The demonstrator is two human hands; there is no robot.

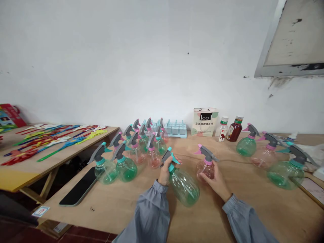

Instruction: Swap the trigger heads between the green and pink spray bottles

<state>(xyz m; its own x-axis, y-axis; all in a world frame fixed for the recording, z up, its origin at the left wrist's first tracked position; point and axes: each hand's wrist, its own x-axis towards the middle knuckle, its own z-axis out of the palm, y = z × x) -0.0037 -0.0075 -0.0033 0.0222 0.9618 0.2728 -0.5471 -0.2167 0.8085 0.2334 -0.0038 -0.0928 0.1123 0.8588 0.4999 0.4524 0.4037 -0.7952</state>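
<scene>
My left hand [165,170] is wrapped round the neck of a green spray bottle [186,189], which tilts with its base toward me and to the right. A teal collar and a grey-and-teal trigger head top it. In my right hand [215,177] is a pink spray bottle [204,168], held by its round body, its grey-and-pink head on top. To the left stand several more spray bottles in green and pink, among them a green one [128,170] and a pink one [153,158]. Three others stand to the right, including a large green bottle [286,175].
A black phone [79,187] lies at the table's left edge, another phone [310,189] at the right. Along the wall stand a light-blue mold rack [176,130], a paper bag [204,123], a clear bottle [222,130] and a dark red bottle [235,130]. A side table [37,168] holds colourful flat pieces.
</scene>
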